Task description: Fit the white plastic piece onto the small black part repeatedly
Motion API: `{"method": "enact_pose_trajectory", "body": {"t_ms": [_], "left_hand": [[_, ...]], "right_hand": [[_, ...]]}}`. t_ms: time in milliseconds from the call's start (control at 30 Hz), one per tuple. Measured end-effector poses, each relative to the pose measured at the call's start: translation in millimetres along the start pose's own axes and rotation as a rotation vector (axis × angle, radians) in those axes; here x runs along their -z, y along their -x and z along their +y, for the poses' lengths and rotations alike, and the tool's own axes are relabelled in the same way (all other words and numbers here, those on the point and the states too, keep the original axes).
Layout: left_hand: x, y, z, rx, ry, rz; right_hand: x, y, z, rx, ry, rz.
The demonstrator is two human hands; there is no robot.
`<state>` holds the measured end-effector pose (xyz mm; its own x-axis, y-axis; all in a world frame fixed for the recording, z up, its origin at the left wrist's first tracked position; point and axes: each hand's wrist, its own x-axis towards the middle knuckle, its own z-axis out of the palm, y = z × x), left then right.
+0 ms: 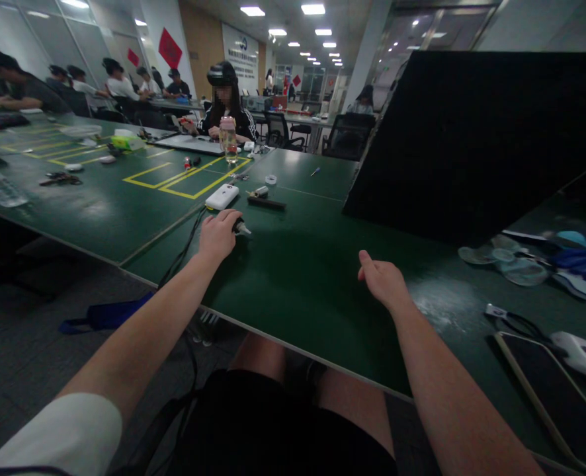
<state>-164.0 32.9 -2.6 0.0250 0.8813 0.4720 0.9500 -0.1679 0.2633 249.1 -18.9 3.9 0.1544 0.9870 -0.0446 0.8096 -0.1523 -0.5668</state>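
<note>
My left hand [217,236] is wrapped round a small dark bottle with a white pointed nozzle [244,229]. The bottle lies tilted low over the green table, its nozzle facing right, and its body is mostly hidden by my fingers. Just beyond it are a white power bank [222,197], a dark bar-shaped object [266,203] and a small pale cylinder [260,192]. My right hand [385,281] rests at the table to the right, thumb sticking out and fingers curled in, with nothing visible in it.
A large black panel [491,139] stands at the right. Nearby lie a small fan [514,258], a phone [551,390] and a white device [585,354]. A tape roll [271,179] and a drink bottle [228,140] are farther back. Across the table sits a person [226,112].
</note>
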Motion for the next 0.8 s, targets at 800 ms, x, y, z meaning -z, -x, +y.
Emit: {"method": "enact_pose_trajectory", "body": {"t_ms": [800], "left_hand": [[-76.0,-49.2,48.5,0.327,0.958,0.015]], "right_hand": [[4.3,10.5,-7.0,0.002,-0.045,-0.047]]}}
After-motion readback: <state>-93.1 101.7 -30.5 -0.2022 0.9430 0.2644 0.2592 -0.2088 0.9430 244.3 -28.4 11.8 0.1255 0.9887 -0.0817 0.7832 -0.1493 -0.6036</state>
